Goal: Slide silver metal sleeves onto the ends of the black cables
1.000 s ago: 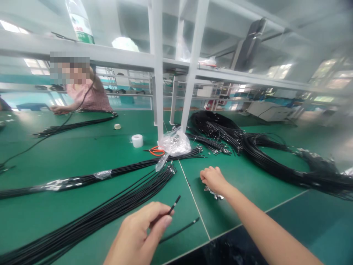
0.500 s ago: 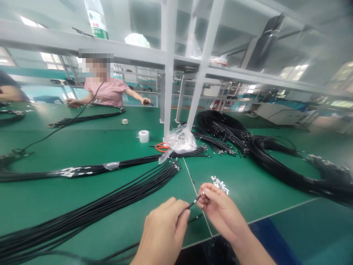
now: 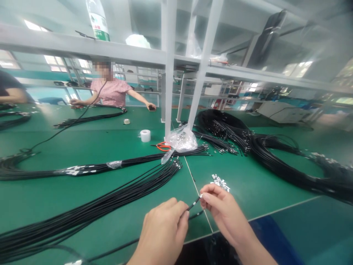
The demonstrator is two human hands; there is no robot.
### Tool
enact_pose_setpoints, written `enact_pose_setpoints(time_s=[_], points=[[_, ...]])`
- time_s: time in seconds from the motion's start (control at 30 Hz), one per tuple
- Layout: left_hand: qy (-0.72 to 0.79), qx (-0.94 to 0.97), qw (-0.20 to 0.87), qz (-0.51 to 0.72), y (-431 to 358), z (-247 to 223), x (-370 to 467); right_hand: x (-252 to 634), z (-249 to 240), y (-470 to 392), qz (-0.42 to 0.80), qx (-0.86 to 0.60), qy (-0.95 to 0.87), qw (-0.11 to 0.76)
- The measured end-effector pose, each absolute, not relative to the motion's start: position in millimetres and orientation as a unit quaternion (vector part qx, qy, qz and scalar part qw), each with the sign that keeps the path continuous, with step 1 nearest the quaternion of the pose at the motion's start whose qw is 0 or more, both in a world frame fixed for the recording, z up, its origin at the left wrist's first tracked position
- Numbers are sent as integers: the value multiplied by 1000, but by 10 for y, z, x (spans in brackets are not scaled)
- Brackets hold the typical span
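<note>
My left hand (image 3: 164, 228) is closed around a thin black cable (image 3: 195, 203), its end pointing up to the right. A narrow white band marks the cable close to its tip. At that tip my right hand (image 3: 223, 209) pinches a small silver fitting (image 3: 201, 196) between thumb and fingers. Whether the fitting is seated on the cable I cannot tell. Just beyond my right hand lies a pile of small silver pieces (image 3: 220, 182). A bundle of loose black cables (image 3: 110, 206) stretches along the green table to my left.
Farther back lie a taped cable bundle (image 3: 138, 161), orange-handled pliers (image 3: 164, 146), a clear bag of metal parts (image 3: 183, 140) and a tape roll (image 3: 145, 135). Coiled cables (image 3: 271, 165) fill the right side. A shelf post (image 3: 168, 81) rises mid-table. A co-worker (image 3: 111, 92) sits opposite.
My right hand has shifted slightly, and the silver fitting now sits at the cable's tip between its fingers. The left hand keeps its grip. The co-worker's outstretched hand has moved a little.
</note>
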State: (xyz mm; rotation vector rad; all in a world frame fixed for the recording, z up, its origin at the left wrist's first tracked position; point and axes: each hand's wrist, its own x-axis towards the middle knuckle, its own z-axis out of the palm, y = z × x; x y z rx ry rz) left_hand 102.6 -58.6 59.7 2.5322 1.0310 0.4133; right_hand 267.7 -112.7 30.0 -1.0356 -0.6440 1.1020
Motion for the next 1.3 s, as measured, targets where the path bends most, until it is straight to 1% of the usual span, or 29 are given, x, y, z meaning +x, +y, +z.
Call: enact_pose_setpoints(time_s=[0.1, 0.17, 0.27, 0.33, 0.4, 0.47, 0.53, 0.6, 0.7, 0.8, 0.9, 1.0, 1.1, 1.23, 1.3], points=[[367, 900, 189, 137, -582, 614, 1016, 2670, 297, -1133, 501, -462, -287, 673], [376, 898, 192, 127, -577, 619, 1015, 2656, 289, -1138, 480, -484, -308, 663], [370, 895, 213, 131, -561, 622, 1020, 2634, 279, -1146, 441, -536, -357, 625], [358, 883, 259, 158, -536, 621, 1027, 2626, 284, -1151, 440, -545, -372, 609], [339, 862, 333, 177, -497, 618, 1035, 2626, 301, -1154, 482, -518, -361, 608], [318, 836, 414, 171, -450, 615, 1042, 2625, 325, -1152, 535, -486, -357, 592], [299, 816, 468, 160, -405, 609, 1046, 2615, 346, -1145, 549, -488, -384, 559], [298, 807, 482, 165, -368, 600, 1042, 2596, 355, -1132, 510, -523, -421, 537], [305, 806, 475, 179, -323, 594, 1032, 2572, 357, -1110, 490, -533, -421, 546], [279, 796, 520, 134, -265, 629, 1041, 2573, 394, -1107, 486, -541, -418, 545], [228, 794, 558, 81, -186, 705, 1063, 2580, 471, -1120, 379, -605, -475, 514], [223, 815, 527, 91, -131, 753, 1030, 2558, 514, -1140, 303, -635, -512, 493], [243, 842, 465, 126, -156, 706, 924, 2511, 482, -1153, 297, -654, -481, 503], [277, 862, 388, 170, -300, 528, 781, 2507, 374, -1146, 299, -669, -421, 535], [298, 879, 324, 187, -390, 438, 730, 2573, 274, -1143, 264, -689, -396, 546]])
